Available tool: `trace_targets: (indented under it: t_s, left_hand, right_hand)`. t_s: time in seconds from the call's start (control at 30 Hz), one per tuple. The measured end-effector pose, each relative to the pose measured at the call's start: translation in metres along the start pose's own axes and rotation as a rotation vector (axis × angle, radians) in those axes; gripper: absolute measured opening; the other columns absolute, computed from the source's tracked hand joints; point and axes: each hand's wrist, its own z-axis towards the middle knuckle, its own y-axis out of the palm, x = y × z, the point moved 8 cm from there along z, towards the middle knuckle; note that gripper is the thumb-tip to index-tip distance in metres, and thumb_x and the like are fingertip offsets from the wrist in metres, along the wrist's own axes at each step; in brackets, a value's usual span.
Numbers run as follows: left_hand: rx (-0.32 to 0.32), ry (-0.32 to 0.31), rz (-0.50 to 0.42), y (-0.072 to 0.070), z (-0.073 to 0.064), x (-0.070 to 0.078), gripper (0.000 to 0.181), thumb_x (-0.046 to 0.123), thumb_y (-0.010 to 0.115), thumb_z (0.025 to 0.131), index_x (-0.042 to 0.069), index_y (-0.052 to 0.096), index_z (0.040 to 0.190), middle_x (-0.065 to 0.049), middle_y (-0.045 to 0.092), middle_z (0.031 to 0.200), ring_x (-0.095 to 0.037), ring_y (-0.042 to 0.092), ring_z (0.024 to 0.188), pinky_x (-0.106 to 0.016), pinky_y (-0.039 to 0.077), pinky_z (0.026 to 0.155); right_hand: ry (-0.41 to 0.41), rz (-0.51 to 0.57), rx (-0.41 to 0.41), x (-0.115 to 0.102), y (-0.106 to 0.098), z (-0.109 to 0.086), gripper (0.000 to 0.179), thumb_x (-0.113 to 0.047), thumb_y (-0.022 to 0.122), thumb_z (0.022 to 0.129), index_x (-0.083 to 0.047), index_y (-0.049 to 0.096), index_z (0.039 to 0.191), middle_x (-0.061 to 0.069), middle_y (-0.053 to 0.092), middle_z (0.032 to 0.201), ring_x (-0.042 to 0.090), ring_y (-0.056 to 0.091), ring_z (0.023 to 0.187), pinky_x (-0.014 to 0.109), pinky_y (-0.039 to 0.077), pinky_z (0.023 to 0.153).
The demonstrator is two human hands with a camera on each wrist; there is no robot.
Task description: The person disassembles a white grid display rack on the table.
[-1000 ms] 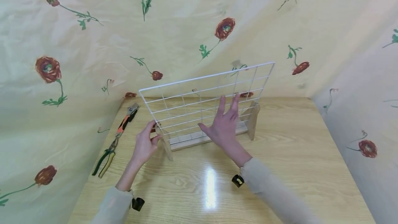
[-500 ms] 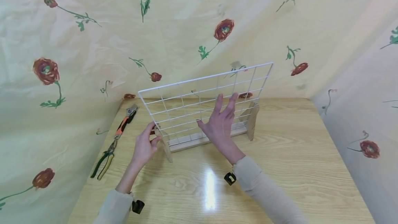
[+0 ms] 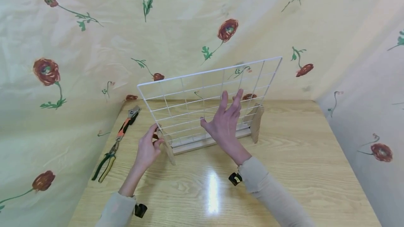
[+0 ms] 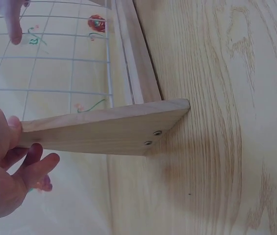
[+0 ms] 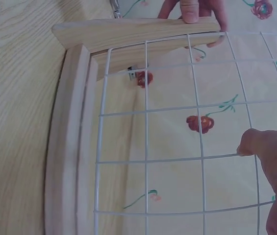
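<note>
A white wire grid (image 3: 193, 94) leans back in a wooden stand, with its lower edge near the stand's bottom rail (image 3: 202, 143). My left hand (image 3: 147, 147) pinches the upper edge of the stand's left wooden side panel (image 4: 104, 128) between thumb and fingers. Two screw heads (image 4: 153, 137) show low on that panel's outer face. Spread over the grid's right half is my right hand (image 3: 224, 126), its fingers extended and its thumb against a wire in the right wrist view. The right wooden side panel (image 3: 257, 123) stands beyond it.
Pliers with green and yellow handles (image 3: 107, 162) lie at the left of the wooden table (image 3: 303, 171). An orange and black tool with a metal head (image 3: 127, 123) lies just beyond them. A flower-patterned cloth wall (image 3: 189, 38) rises behind the stand.
The grid's top edge has risen slightly, and the grid's lower edge has shifted off the rail. My right hand moved a little with it. My left hand kept its grip on the side panel.
</note>
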Motion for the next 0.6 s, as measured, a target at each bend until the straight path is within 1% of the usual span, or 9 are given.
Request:
trace_targets:
  t_s: [0.1, 0.23, 0.43, 0.6]
  left_hand:
    - [0.002, -0.01, 0.003, 0.0, -0.001, -0.001, 0.052, -0.019, 0.07, 0.08, -0.003, 0.053, 0.126, -0.021, 0.065, 0.105, -0.031, 0.065, 0.08, -0.033, 0.056, 0.057]
    - [0.012, -0.005, 0.02, -0.001, -0.001, 0.0, 0.051, -0.018, 0.071, 0.081, -0.004, 0.053, 0.126, -0.02, 0.065, 0.102, -0.03, 0.065, 0.079, -0.032, 0.055, 0.055]
    - [0.019, 0.012, 0.029, 0.0, -0.001, 0.0, 0.053, -0.017, 0.071, 0.081, -0.001, 0.053, 0.128, -0.021, 0.065, 0.105, -0.029, 0.064, 0.078, -0.028, 0.054, 0.053]
    - [0.026, 0.024, 0.017, 0.0, -0.001, 0.001, 0.053, -0.019, 0.071, 0.08, -0.001, 0.053, 0.127, -0.022, 0.066, 0.106, -0.028, 0.064, 0.076, -0.026, 0.052, 0.051]
  right_hand:
    - [0.0, 0.002, -0.005, -0.003, -0.004, 0.006, 0.14, -0.035, 0.096, 0.053, -0.009, 0.002, 0.154, 0.031, -0.011, 0.156, 0.052, 0.033, 0.126, 0.062, 0.044, 0.089]
    - [0.006, 0.0, -0.014, -0.007, -0.009, 0.014, 0.139, -0.035, 0.097, 0.053, -0.01, 0.002, 0.152, 0.032, -0.01, 0.155, 0.052, 0.034, 0.126, 0.062, 0.044, 0.09]
    - [-0.001, -0.018, 0.004, -0.011, -0.016, 0.027, 0.14, -0.037, 0.096, 0.052, -0.011, 0.002, 0.151, 0.034, -0.009, 0.153, 0.051, 0.034, 0.127, 0.059, 0.043, 0.093]
    - [0.0, -0.034, 0.006, -0.014, -0.022, 0.034, 0.139, -0.039, 0.096, 0.053, -0.012, 0.001, 0.151, 0.034, -0.008, 0.153, 0.051, 0.035, 0.125, 0.06, 0.043, 0.093]
